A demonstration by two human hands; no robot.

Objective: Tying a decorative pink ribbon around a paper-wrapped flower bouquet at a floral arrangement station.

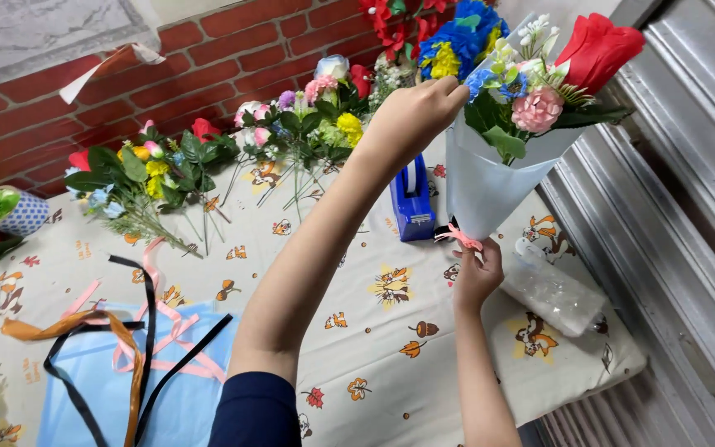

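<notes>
I hold up a bouquet [531,91] of artificial flowers, with a red rose, a pink carnation and blue and yellow blooms, wrapped in a light blue paper cone [490,186]. A pink ribbon [459,238] is tied at the cone's narrow base. My right hand [477,277] grips that base from below. My left hand [415,112], on an arm with a navy sleeve, reaches up with its fingers pinched on the flowers at the cone's upper left rim.
A blue tape dispenser [413,205] stands on the patterned tablecloth [374,331] behind my left arm. Loose artificial flowers [208,157] lie along the brick wall. Black, pink and orange ribbons [126,339] cross a light blue sheet at front left. A clear plastic bag [552,294] lies by the metal shutter.
</notes>
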